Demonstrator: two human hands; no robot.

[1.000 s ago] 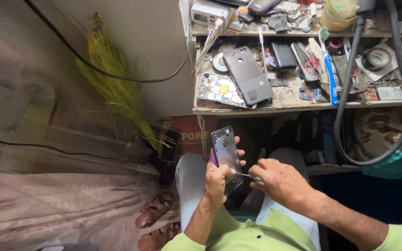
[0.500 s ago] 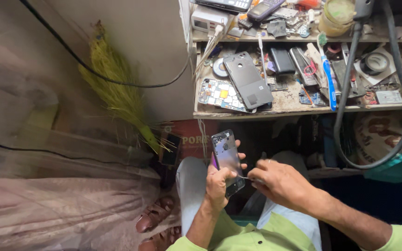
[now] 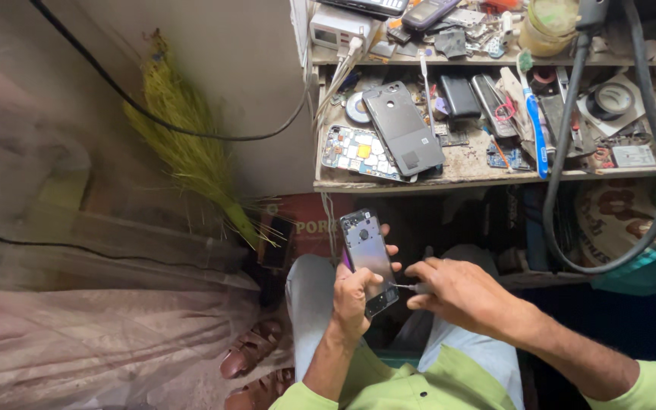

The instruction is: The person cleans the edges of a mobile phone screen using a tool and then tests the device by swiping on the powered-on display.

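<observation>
Cluttered workbench (image 3: 457, 171) ahead, broom (image 3: 191, 156) against wall. Left hand (image 3: 354, 300) grips phone (image 3: 370, 258) upright; right hand (image 3: 457, 292) pinches screwdriver (image 3: 408, 287), tip touching phone.

We are looking down from one head-worn camera, facing forward over our lap, hands close below and the cluttered desk (image 3: 487, 171) just beyond.

Cluttered workbench (image 3: 487, 176), pale wall (image 3: 229, 68)
</observation>
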